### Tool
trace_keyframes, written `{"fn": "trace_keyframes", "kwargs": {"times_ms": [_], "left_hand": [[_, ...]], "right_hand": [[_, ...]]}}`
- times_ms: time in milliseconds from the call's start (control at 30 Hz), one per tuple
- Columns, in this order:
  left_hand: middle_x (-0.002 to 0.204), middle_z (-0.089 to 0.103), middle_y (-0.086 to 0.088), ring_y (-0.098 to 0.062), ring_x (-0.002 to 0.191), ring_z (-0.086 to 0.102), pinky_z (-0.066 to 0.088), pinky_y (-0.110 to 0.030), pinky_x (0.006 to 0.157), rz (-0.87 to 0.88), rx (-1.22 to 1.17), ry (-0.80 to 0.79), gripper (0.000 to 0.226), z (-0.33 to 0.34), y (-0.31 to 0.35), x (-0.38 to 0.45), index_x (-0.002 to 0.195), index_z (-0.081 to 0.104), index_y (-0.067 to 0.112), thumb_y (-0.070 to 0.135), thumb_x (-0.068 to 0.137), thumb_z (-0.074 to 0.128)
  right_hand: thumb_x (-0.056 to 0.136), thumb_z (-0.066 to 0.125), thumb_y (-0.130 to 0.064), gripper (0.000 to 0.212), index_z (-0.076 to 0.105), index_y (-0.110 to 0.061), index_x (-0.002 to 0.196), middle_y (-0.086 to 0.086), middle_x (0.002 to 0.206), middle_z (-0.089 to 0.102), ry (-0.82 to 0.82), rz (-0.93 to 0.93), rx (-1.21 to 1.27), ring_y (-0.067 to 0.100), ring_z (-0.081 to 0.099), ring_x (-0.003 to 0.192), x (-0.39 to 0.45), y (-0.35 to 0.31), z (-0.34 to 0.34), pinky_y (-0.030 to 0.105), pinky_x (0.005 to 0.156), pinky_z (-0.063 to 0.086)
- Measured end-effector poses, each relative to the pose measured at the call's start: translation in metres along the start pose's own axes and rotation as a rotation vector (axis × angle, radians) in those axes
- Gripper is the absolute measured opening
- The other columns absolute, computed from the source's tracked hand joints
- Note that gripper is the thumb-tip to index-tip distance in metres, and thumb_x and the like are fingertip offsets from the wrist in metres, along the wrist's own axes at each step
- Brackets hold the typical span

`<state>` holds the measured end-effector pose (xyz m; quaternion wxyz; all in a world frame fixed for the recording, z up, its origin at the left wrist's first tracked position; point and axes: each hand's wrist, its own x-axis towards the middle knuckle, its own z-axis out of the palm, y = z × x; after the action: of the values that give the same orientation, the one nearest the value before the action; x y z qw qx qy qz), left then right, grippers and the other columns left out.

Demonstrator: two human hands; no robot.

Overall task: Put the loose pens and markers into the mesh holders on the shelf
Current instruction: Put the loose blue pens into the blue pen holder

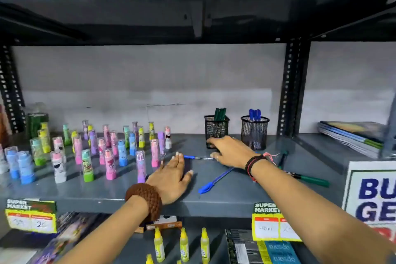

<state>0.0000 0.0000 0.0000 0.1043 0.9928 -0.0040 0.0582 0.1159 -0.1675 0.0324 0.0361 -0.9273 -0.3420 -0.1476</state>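
Two mesh holders [216, 129] [254, 132] stand at shelf [235, 195] rear w/ pens inside. R hand [230, 152] is reached over blue pen [198, 158], grip can't be told. L hand [171, 178] laid flat, fingers spread. Blue pen [214, 182] & green marker [310, 179] lie loose.

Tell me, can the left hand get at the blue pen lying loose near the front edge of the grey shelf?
Probably yes. The left hand rests flat on the grey shelf, and the blue pen lies just to its right with bare shelf between them. The right forearm crosses farther back and does not seem to block it.
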Motion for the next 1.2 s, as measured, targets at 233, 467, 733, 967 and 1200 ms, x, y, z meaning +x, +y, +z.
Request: {"fn": "trace_keyframes", "kwargs": {"times_ms": [233, 467, 733, 967, 1200], "left_hand": [[0.159, -0.004, -0.005, -0.015, 0.147, -0.003, -0.002, -0.034, 0.118, 0.028, 0.001, -0.030, 0.065, 0.008, -0.009, 0.005, 0.149, 0.007, 0.012, 0.048, 0.096, 0.020], [0.159, -0.003, -0.002, -0.013, 0.146, -0.004, -0.003, -0.036, 0.119, 0.034, -0.020, 0.004, 0.065, 0.010, -0.010, 0.002, 0.149, 0.007, 0.015, 0.049, 0.095, 0.019], [0.159, -0.006, 0.001, -0.010, 0.146, -0.006, -0.004, -0.034, 0.118, 0.054, -0.051, 0.014, 0.066, 0.010, -0.012, 0.001, 0.149, 0.005, 0.017, 0.051, 0.094, 0.019], [0.159, -0.006, 0.003, -0.008, 0.145, -0.006, -0.005, -0.033, 0.117, 0.077, -0.089, 0.026, 0.066, 0.008, -0.016, 0.003, 0.149, 0.005, 0.020, 0.052, 0.093, 0.020], [0.158, -0.008, 0.004, -0.007, 0.145, -0.007, -0.006, -0.033, 0.117, 0.076, -0.091, 0.021, 0.067, 0.007, -0.017, 0.004, 0.149, 0.004, 0.021, 0.053, 0.093, 0.021]], "right_hand": [[0.091, 0.048, -0.013, 0.035, 0.053, -0.014, 0.125, 0.016, 0.114, 0.069, -0.038, -0.094, -0.117, 0.036, 0.065, 0.104, 0.017, -0.002, 0.016, 0.044, 0.084, 0.055], [0.078, 0.047, 0.000, 0.053, 0.049, -0.016, 0.128, 0.012, 0.107, 0.072, 0.043, -0.079, -0.070, 0.032, 0.068, 0.094, 0.010, 0.005, 0.006, 0.040, 0.078, 0.056], [0.076, 0.056, 0.005, 0.051, 0.045, -0.007, 0.124, 0.014, 0.094, 0.070, 0.622, 0.296, 0.208, 0.028, 0.068, 0.077, 0.020, 0.075, -0.061, 0.042, 0.081, 0.058], [0.076, 0.062, 0.005, 0.094, 0.014, -0.024, 0.151, 0.021, 0.086, 0.069, 0.636, 0.506, 0.288, 0.033, 0.067, 0.078, 0.048, 0.107, -0.063, 0.036, 0.078, 0.057], [0.077, 0.058, -0.006, 0.084, 0.019, -0.020, 0.149, 0.023, 0.090, 0.064, 0.371, 0.595, 0.108, 0.039, 0.065, 0.085, 0.060, 0.113, -0.052, 0.038, 0.076, 0.056]]}}
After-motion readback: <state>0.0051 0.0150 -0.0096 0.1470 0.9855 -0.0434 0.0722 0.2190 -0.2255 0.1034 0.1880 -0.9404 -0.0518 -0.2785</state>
